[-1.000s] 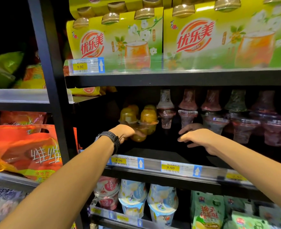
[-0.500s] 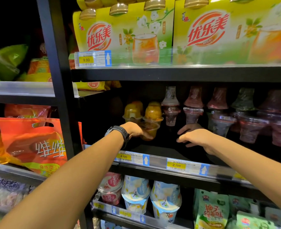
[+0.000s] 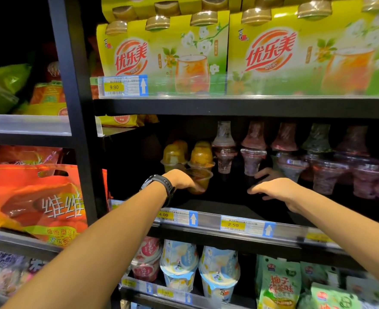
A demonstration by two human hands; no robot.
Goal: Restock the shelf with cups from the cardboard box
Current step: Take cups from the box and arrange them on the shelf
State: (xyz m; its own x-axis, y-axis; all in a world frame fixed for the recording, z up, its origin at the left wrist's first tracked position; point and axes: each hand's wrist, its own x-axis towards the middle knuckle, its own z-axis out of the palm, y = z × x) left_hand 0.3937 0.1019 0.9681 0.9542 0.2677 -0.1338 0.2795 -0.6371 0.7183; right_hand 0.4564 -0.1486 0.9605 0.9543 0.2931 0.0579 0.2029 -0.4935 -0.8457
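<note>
1. Black shelving rack [image 3: 72,108], several levels, dim light. Task shelf [image 3: 217,208] is the middle one on the right bay; its floor is dark.
2. Top level: yellow-green drink multipacks [image 3: 161,52] side by side, gold lids along the upper edge.
3. Left bay: large orange bag [image 3: 39,197] with white lettering, standing at the front.
4. Back of the task shelf, centre to right: a row of clear cone cups [image 3: 253,157] with dark red and purple contents, stacked two high, the upper ones inverted on the lower.
5. Level below: pale blue-and-white tubs [image 3: 178,266], green pouches [image 3: 277,284] to their right.
6. Right grip [image 3: 273,188]: palm down, fingers spread and relaxed, holding nothing. It hovers low over the shelf floor just in front of the cone cups. Whether the fingertips touch the floor, cannot tell.
7. Left grip [image 3: 181,180]: reached into the left part of the task shelf, fingers curled round a clear fruit cup [image 3: 200,179].
8. That cup holds yellow fruit, rim up, roughly upright, directly in front of the stacked yellow cups [image 3: 200,155] at the back. Whether its base sits on the shelf floor, cannot tell.
9. Black wristwatch [image 3: 159,185] on the left wrist.
10. Price tags on the rails: 9.90 tag [image 3: 113,86] above, 4.00 tag [image 3: 165,215] below the left wrist, 2.50 tag [image 3: 233,224] to its right.
</note>
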